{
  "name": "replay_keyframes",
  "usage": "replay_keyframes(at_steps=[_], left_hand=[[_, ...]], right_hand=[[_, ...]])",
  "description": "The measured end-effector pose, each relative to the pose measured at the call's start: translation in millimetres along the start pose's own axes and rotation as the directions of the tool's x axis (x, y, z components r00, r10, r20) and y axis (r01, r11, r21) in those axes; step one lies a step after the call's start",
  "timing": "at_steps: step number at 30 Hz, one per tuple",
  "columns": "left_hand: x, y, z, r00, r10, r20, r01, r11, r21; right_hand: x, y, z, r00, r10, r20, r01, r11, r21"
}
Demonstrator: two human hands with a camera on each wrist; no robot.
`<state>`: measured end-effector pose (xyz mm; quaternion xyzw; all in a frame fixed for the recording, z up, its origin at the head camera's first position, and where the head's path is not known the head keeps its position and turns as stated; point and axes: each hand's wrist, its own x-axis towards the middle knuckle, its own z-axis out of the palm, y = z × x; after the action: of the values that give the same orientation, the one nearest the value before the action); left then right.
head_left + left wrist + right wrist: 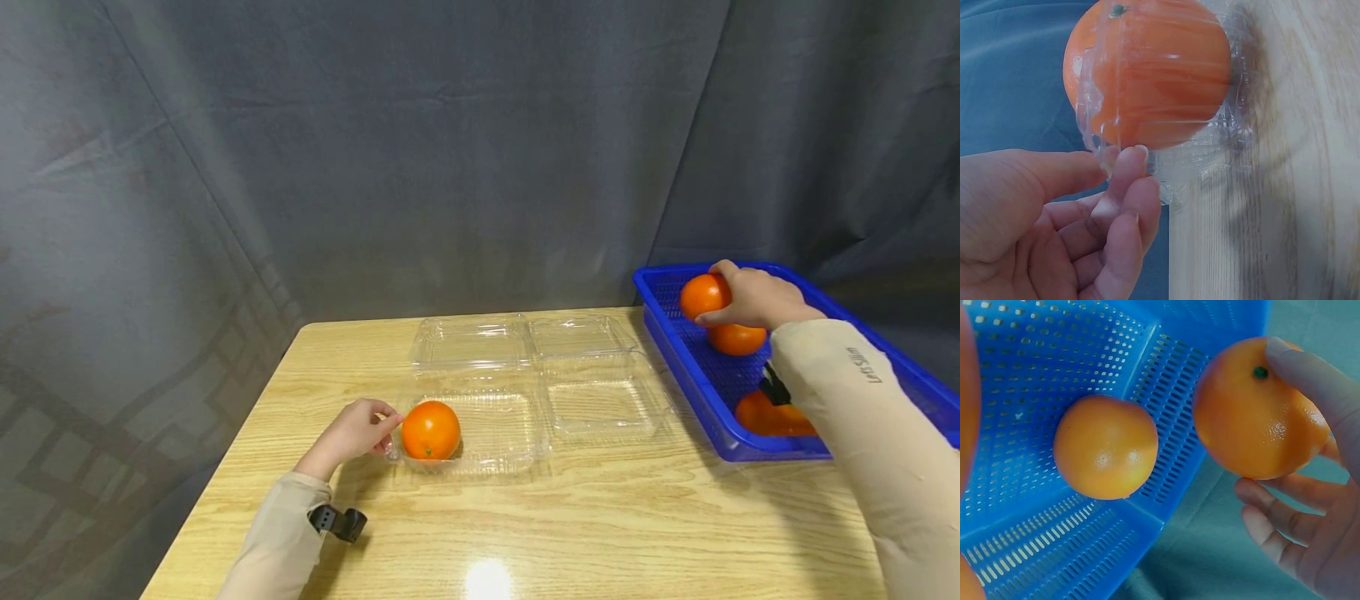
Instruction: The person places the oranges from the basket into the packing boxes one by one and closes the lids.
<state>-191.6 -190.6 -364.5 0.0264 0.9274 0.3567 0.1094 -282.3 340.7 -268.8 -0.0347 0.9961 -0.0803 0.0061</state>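
Note:
My right hand [761, 298] grips an orange [1260, 409] over the far part of the blue basket [678, 358], thumb near its green stem spot. Below it another orange [1107, 448] lies in the basket. With thumb and fingertips my left hand [358, 435] pinches the left rim of a clear plastic clamshell box [498, 429]. One orange [431, 431] sits inside that box at its left end, close beside my fingertips. In the left wrist view the box's thin clear wall [1094, 106] stands in front of the fruit.
A second clear clamshell box [603, 404] lies open to the right, its lid [581, 336] toward the back. More orange fruit [772, 414] lies at the basket's near end, partly behind my right sleeve. A grey curtain [465, 167] hangs behind the wooden table [600, 525].

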Motion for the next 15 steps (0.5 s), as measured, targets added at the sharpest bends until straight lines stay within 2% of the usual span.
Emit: replay_keyframes(at_steps=[15], left_hand=[[-1.0,-0.2,0.1,1.0,-0.002,0.011,0.002,1.0,-0.021]], right_hand=[[-6.9,-8.9,-5.3,1.0,0.004,-0.018,-0.004,0.999,0.044]])
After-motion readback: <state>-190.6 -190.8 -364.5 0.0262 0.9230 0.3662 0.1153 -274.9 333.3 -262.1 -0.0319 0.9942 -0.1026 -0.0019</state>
